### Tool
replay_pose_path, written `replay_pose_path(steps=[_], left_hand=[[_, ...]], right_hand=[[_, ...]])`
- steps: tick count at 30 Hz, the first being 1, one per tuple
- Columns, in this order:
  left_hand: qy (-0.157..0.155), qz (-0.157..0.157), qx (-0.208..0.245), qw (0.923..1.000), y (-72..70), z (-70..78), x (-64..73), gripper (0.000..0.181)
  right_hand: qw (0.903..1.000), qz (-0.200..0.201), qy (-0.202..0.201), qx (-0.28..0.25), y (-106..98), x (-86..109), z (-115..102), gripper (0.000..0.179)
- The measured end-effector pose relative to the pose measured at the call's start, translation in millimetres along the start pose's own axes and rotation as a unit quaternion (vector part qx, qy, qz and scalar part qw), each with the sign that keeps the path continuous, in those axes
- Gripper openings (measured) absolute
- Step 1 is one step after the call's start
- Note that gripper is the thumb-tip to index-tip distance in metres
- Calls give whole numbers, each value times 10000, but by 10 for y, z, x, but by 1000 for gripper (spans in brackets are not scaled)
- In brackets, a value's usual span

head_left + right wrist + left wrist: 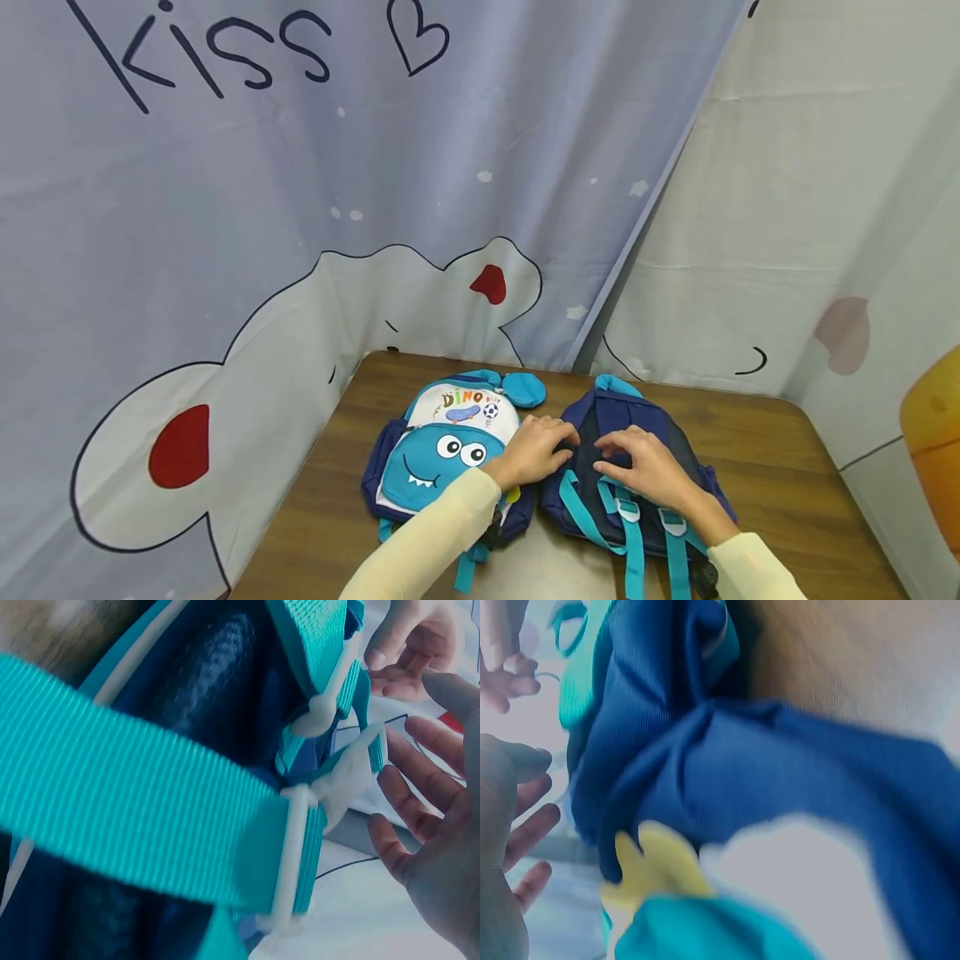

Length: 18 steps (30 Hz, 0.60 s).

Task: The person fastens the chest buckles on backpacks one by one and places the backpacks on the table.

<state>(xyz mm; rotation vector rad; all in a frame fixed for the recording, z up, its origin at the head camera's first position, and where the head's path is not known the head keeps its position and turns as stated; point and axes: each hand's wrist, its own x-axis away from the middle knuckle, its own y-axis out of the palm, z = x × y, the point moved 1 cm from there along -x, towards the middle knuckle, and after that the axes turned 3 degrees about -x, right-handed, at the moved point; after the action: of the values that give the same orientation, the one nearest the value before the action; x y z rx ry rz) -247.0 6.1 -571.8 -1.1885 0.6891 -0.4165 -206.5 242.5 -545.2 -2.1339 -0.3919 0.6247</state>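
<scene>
Two small children's backpacks lie side by side. The left backpack [408,492] shows its front, with a teal cartoon face and "DINO" lettering; a round teal pouch [523,390] hangs at its top. The right backpack [652,417] is navy, with its back panel and teal straps [633,554] facing up. My left hand [531,454] hovers between the two, fingers loosely bent and holding nothing. Over the right backpack, my right hand [651,468] is held with relaxed, spread fingers. In the right wrist view, white strap buckles [292,855] appear near the right hand [442,817], apart from its fingers.
Both backpacks rest on a brown wooden table [780,467]. Behind it hangs a blue-grey printed curtain [225,217], and a pale curtain [757,208] covers the right side. Loose strap ends trail toward the table's near side.
</scene>
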Motion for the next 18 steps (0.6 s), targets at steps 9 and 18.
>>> replay_pose_path(steps=[9, 18], left_hand=[[-380, -255, -195, 9988, -51, -340, 23, 22], [-842, -991, -560, 9899, -134, -540, 48, 38]], right_hand=[[9997, -191, 111, -70, 136, -93, -100, 38], [9997, -160, 69, -168, 317, -155, -199, 44]])
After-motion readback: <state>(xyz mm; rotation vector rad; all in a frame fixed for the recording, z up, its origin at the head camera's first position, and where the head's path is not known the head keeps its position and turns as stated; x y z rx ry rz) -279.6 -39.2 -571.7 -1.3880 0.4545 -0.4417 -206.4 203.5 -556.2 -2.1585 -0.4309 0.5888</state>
